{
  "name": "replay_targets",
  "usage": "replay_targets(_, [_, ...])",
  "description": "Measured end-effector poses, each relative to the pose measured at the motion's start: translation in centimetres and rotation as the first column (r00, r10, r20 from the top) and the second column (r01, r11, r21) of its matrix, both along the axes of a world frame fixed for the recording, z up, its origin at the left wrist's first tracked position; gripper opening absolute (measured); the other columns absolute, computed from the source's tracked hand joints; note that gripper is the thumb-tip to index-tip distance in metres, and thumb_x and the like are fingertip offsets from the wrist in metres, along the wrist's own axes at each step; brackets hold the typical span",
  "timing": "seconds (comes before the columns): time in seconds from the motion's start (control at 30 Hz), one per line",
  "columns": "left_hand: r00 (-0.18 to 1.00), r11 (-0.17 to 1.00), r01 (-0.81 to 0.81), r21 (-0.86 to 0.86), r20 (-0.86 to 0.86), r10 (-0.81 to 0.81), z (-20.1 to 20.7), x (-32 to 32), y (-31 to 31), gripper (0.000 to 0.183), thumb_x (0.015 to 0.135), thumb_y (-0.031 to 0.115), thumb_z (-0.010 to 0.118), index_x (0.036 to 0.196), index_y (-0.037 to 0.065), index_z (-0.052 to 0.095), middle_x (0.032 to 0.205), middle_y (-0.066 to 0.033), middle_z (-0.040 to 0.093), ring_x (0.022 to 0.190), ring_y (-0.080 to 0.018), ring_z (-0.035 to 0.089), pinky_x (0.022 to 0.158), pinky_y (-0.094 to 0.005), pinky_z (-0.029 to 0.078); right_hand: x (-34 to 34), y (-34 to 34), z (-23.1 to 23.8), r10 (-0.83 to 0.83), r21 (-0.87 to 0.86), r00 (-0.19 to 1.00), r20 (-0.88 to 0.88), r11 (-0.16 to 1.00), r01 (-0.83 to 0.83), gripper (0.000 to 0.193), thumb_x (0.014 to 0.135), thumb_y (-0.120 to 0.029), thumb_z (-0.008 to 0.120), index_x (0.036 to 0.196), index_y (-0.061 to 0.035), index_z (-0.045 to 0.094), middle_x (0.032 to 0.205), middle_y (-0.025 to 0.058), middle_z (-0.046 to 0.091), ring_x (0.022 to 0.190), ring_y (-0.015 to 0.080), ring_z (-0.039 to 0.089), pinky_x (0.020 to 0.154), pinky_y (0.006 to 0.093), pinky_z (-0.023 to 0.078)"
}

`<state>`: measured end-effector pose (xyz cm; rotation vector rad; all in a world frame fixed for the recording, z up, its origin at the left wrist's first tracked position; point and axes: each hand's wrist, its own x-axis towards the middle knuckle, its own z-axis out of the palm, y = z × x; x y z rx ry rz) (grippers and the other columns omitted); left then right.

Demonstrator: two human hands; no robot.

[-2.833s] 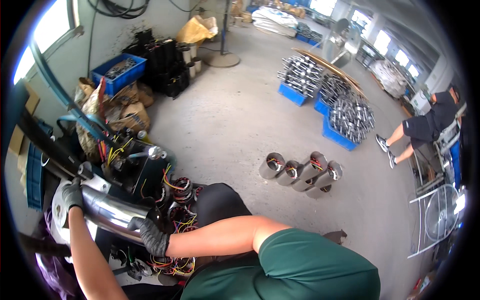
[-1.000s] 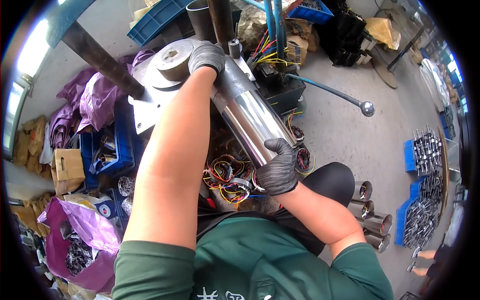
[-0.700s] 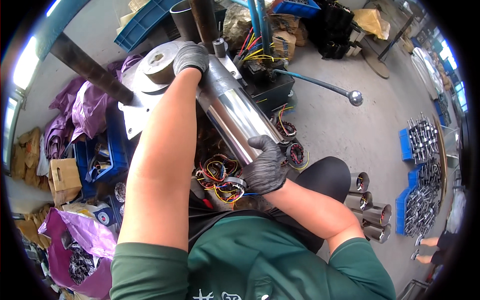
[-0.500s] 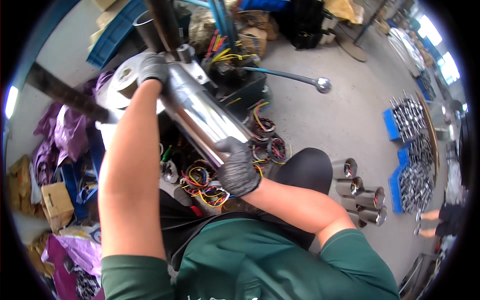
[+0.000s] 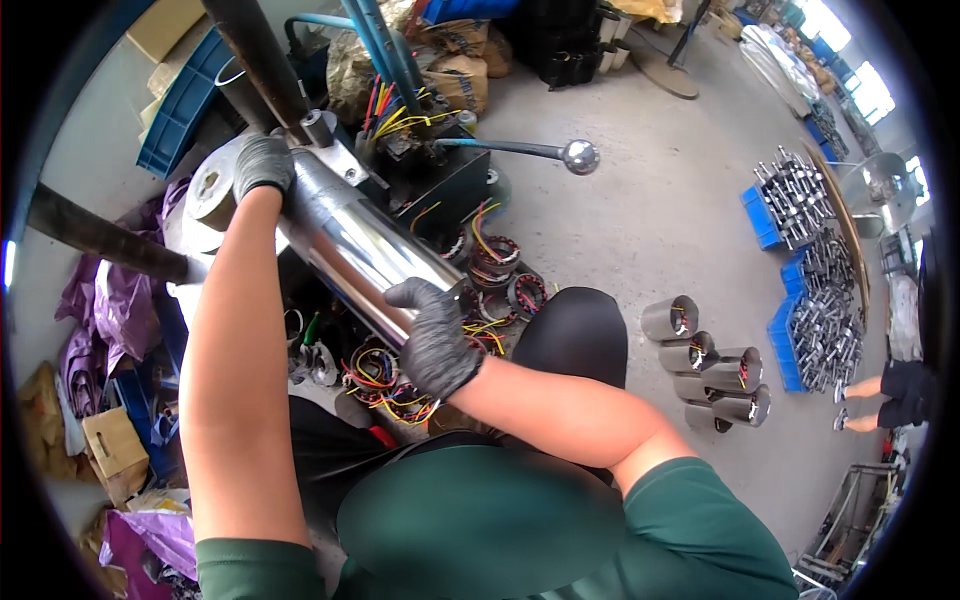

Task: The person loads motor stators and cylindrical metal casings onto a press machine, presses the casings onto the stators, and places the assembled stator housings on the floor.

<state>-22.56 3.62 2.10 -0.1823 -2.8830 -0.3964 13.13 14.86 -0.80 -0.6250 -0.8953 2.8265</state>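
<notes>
**Metal tube (image 5: 362,250) slants from upper left to lower right, a hand's place at either end**

The tube's long axis runs from the pale plate (image 5: 350,165) down toward the dark-clad knee (image 5: 578,330). The left hand (image 5: 264,168), in a grey glove, is at the far, upper end, between the tube and a round metal block (image 5: 212,190); its fingers are hidden, so I cannot tell whether it grips the tube or only rests against it. The right hand (image 5: 435,340), gloved too, is nearer the lower end and grasps the tube from its near side, thumb up along the wall, other fingers out of sight. From this hand, then, the tube reaches up and to the left, toward the dark post (image 5: 255,65) beyond the plate. Whether the plate bears the upper end is unclear. Wire coils (image 5: 527,293) lie just beyond the lower end.
</notes>
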Motion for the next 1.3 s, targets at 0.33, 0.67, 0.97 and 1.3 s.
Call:
replay_targets(0.33, [0.976, 0.948, 0.063, -0.311, 0.217, 0.006, 3.3, -1.0, 2.1, 0.039, 0.098, 0.029, 0.055, 0.127, 0.01, 0.073, 0.136, -0.019, 0.066, 0.129, -0.0375, 0.063, 0.106, -0.0451, 0.051, -1.0, 1.1, -3.4, 0.423, 0.494, 0.905, 0.041, 0.779, -0.386, 0.05, 0.088, -0.023, 0.081, 0.127, 0.0041, 0.065, 0.115, 0.0106, 0.069, 0.102, 0.0203, 0.063, 0.093, 0.0347, 0.053])
replay_targets(0.67, [0.966, 0.976, 0.043, 0.216, 0.24, -0.096, 4.2, 3.7, 1.5, 0.063, 0.096, 0.054, 0.056, 0.124, 0.0, 0.071, 0.122, -0.0291, 0.07, 0.12, -0.0435, 0.065, 0.105, -0.0452, 0.048, -3.2, 1.9, -4.5, 0.21, 0.831, 0.878, -0.431, 0.47, 0.296, 0.015, 0.095, -0.003, 0.057, 0.097, -0.0003, 0.071, 0.092, 0.0146, 0.074, 0.089, 0.0238, 0.071, 0.085, 0.0343, 0.056])
replay_targets(0.97, [0.979, 0.998, -0.06, 0.03, 0.198, 0.053, 5.3, 3.2, 4.4, 0.06, 0.092, 0.053, 0.063, 0.119, 0.0, 0.074, 0.123, -0.0287, 0.069, 0.122, -0.0418, 0.065, 0.105, -0.0461, 0.049, -4.7, 2.0, -4.2, 0.009, 0.442, 0.974, -0.226, 0.892, 0.095, 0.021, 0.08, 0.003, 0.056, 0.095, 0.0013, 0.07, 0.093, 0.0153, 0.073, 0.093, 0.0238, 0.068, 0.089, 0.0376, 0.054])
replay_targets(1.3, [0.995, 0.996, 0.035, -0.08, 0.092, -0.028, 2.8, -1.1, 2.4, 0.052, 0.094, 0.05, 0.066, 0.115, 0.004, 0.076, 0.121, -0.0268, 0.07, 0.118, -0.0418, 0.066, 0.102, -0.0451, 0.051, -1.9, 0.6, -4.0, 0.103, 0.733, 0.961, -0.255, 0.669, 0.123, 0.023, 0.081, -0.007, 0.058, 0.103, -0.0028, 0.064, 0.104, 0.0154, 0.067, 0.096, 0.0253, 0.068, 0.091, 0.0383, 0.056])
